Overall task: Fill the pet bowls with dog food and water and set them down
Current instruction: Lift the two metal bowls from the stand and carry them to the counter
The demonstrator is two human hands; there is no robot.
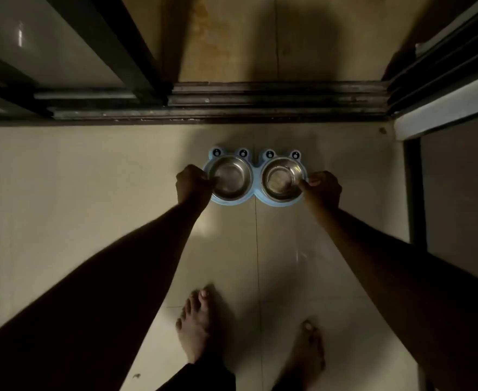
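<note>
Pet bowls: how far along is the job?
Done: nothing clearly. The left bowl and right bowl sit in the blue stand with no dog food visible; water cannot be judged in this dim light. In hand: the left hand and right hand grip the stand's two ends. Left: filling both bowls and setting them down.

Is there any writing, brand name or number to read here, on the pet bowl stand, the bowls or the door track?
No readable text anywhere in this view.
The blue bowl stand: only four cartoon eyes on its far edge, no letters.
The left steel bowl and right steel bowl: no marks legible in the dim light.
The left hand and right hand cover the stand's outer ends; anything there is hidden.
</note>
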